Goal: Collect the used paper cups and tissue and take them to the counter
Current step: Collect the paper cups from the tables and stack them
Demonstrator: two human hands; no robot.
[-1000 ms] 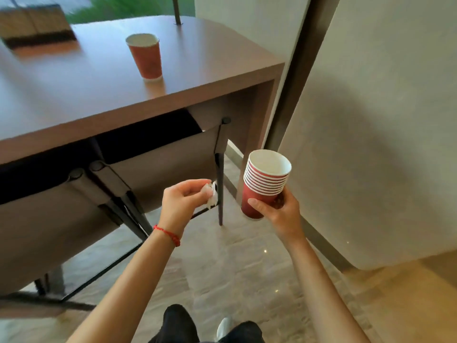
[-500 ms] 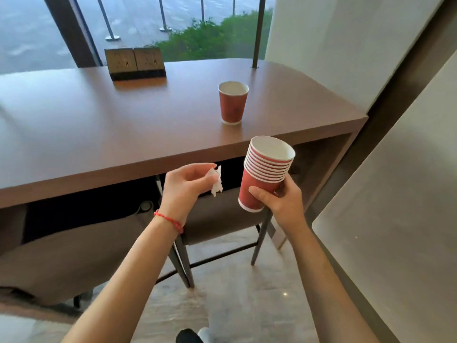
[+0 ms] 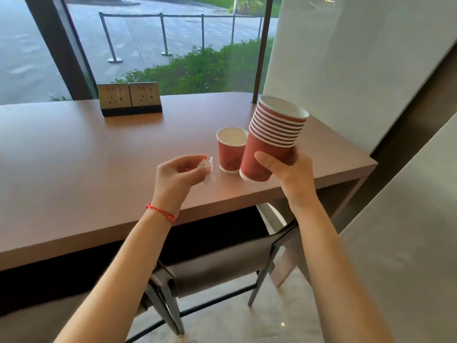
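Note:
My right hand (image 3: 289, 173) grips a tilted stack of several nested red paper cups (image 3: 270, 142) by the bottom cup, held above the table's right part. One more red paper cup (image 3: 230, 151) stands upright and empty on the brown table (image 3: 74, 157), just left of the stack and partly behind it. My left hand (image 3: 179, 175) hovers over the table a short way left of that cup and pinches a small crumpled white tissue (image 3: 209, 170) between thumb and fingers.
A double power-socket block (image 3: 129, 98) sits at the table's back edge before the window. Brown chairs (image 3: 217, 268) are tucked under the table in front of me. A pale wall (image 3: 371, 70) rises close on the right.
The view has risen and closed in on the table. Both hands have moved forward over the tabletop, bringing the cup stack right beside the standing cup.

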